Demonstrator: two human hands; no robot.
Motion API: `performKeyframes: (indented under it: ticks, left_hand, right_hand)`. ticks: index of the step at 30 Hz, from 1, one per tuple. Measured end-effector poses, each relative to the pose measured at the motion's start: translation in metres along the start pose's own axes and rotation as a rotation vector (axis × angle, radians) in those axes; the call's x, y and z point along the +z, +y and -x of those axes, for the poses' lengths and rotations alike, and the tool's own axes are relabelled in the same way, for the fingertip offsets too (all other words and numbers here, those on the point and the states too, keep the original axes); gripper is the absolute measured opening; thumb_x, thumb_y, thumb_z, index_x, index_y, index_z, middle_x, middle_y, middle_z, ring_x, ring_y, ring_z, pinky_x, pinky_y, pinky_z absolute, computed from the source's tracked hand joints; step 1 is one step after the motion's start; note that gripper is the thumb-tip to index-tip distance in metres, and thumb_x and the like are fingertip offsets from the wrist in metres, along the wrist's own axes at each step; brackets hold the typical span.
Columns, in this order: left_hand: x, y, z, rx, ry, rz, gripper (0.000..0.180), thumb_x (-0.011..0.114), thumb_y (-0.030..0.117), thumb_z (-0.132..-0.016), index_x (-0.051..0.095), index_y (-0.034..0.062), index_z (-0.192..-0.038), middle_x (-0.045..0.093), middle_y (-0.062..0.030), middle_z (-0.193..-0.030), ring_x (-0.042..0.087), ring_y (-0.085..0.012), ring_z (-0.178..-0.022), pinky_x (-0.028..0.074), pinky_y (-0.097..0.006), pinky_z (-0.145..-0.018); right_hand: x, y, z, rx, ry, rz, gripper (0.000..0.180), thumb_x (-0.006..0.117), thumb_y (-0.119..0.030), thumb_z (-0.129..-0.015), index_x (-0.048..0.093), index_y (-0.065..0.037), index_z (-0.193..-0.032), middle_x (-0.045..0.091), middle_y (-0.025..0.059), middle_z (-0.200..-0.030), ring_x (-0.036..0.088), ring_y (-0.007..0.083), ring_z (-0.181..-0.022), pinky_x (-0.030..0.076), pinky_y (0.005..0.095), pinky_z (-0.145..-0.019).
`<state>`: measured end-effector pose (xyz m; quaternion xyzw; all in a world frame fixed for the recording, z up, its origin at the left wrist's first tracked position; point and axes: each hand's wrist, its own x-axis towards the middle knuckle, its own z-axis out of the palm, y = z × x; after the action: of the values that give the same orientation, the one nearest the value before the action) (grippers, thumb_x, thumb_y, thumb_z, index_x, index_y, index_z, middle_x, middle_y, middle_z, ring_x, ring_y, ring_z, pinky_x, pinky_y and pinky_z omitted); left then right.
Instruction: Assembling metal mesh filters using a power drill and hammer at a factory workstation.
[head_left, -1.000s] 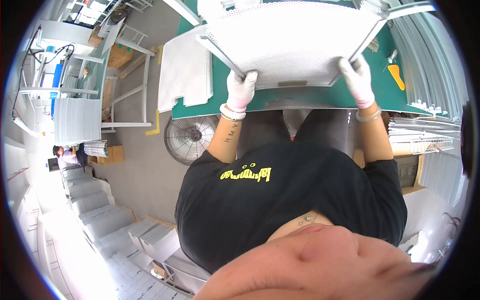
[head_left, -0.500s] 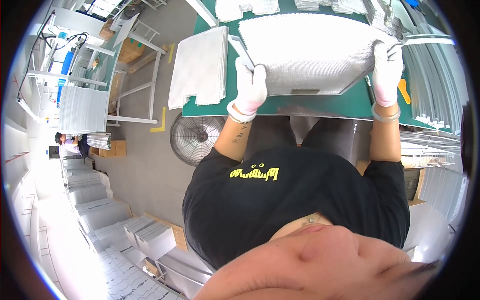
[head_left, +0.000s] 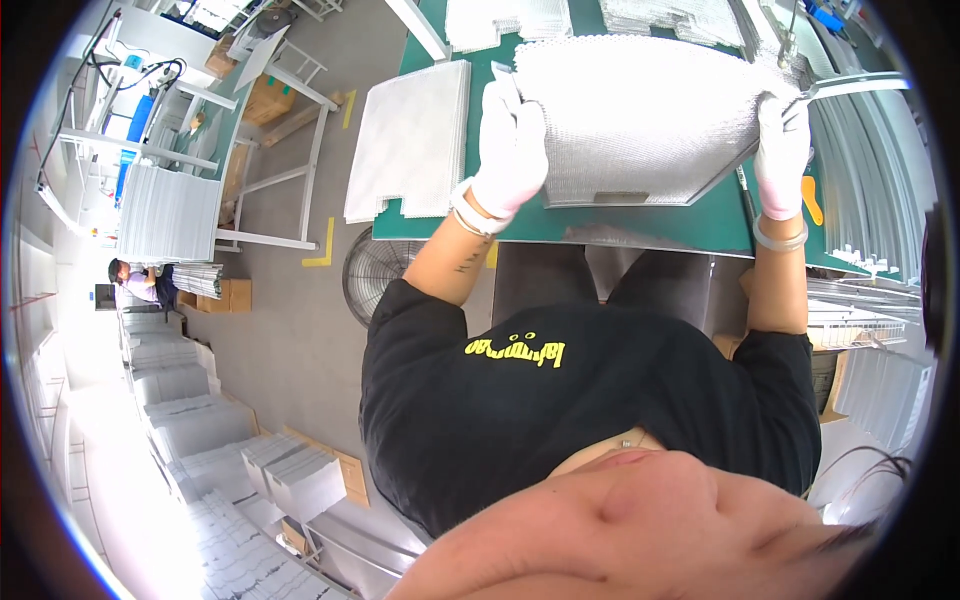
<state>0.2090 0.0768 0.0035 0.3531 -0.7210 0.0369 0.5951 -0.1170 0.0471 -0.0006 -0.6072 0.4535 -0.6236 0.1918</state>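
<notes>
A silvery metal mesh panel point(head_left: 650, 115) stands tilted on the green table in front of me, its lower edge bordered by a thin frame with a small dark tab point(head_left: 621, 197). My left hand point(head_left: 512, 150), in a white glove, is closed on the panel's left edge. A short end of a metal frame strip point(head_left: 502, 70) pokes out above its fingers. On the opposite edge my right hand point(head_left: 783, 155), also gloved, grips the panel's side. Another pale metal strip point(head_left: 855, 85) reaches out to the right from beside that hand. Fingers behind the panel are hidden.
White mesh sheets point(head_left: 410, 140) with a notched corner lie stacked at the left on the green table point(head_left: 590, 225). A yellow-handled tool point(head_left: 811, 200) and long metal strips point(head_left: 885, 170) are on the right. Below stands a floor fan point(head_left: 380, 275). A person point(head_left: 140, 283) is far left.
My left hand has slid up along the panel's left edge, covering more of the strip there. The panel has shifted slightly right and nearer. My right hand keeps its hold.
</notes>
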Motion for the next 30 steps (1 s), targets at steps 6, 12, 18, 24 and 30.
performKeyframes:
  ticks: [6, 12, 18, 24, 30]
  left_hand:
    - [0.001, 0.000, -0.043, -0.016, 0.029, -0.042, 0.019, 0.044, 0.010, -0.101, 0.052, -0.0023, -0.114, 0.054, -0.0067, -0.090, 0.049, -0.0134, -0.077, 0.043, -0.028, -0.074]
    - [0.004, 0.010, -0.036, -0.179, 0.160, 0.400, 0.023, 0.048, 0.007, -0.099, 0.053, -0.0024, -0.119, 0.061, -0.0060, -0.098, 0.052, -0.0103, -0.079, 0.046, -0.026, -0.079]
    - [0.002, 0.000, 0.009, -0.515, -0.029, 0.564, 0.019, 0.060, 0.002, -0.092, 0.064, -0.0025, -0.110, 0.068, -0.0039, -0.093, 0.060, -0.0087, -0.080, 0.049, -0.024, -0.070]
    - [0.010, -0.009, 0.025, -0.322, 0.047, 0.483, 0.020, 0.063, 0.008, -0.092, 0.064, -0.0041, -0.108, 0.069, -0.0056, -0.090, 0.063, -0.0116, -0.079, 0.051, -0.027, -0.073]
    - [0.032, -0.045, 0.109, -0.386, 0.051, 0.565, 0.039, 0.058, 0.012, -0.095, 0.050, -0.0066, -0.128, 0.060, -0.0122, -0.123, 0.059, -0.0184, -0.110, 0.044, -0.031, -0.097]
  right_hand:
    - [0.004, -0.010, 0.000, -0.054, 0.025, -0.074, 0.023, 0.060, -0.012, -0.098, 0.060, 0.000, -0.117, 0.063, 0.0029, -0.102, 0.056, 0.0094, -0.092, 0.045, 0.0241, -0.085]
    - [-0.003, 0.001, 0.007, -0.087, -0.012, -0.132, 0.021, 0.060, -0.011, -0.098, 0.060, 0.000, -0.116, 0.063, 0.0021, -0.102, 0.054, 0.0072, -0.091, 0.044, 0.0226, -0.082]
    - [0.002, -0.006, 0.009, -0.088, 0.045, -0.133, 0.021, 0.061, -0.009, -0.097, 0.061, 0.001, -0.115, 0.064, 0.0028, -0.103, 0.055, 0.0077, -0.092, 0.045, 0.0231, -0.083]
    - [-0.002, -0.004, 0.019, -0.057, 0.052, -0.303, 0.022, 0.057, -0.013, -0.100, 0.058, 0.001, -0.117, 0.061, 0.0046, -0.106, 0.055, 0.0105, -0.096, 0.043, 0.0261, -0.088]
    - [-0.001, 0.000, 0.015, -0.045, 0.090, -0.204, 0.024, 0.055, -0.016, -0.101, 0.058, 0.001, -0.118, 0.061, 0.0058, -0.111, 0.055, 0.0132, -0.102, 0.041, 0.0295, -0.095]
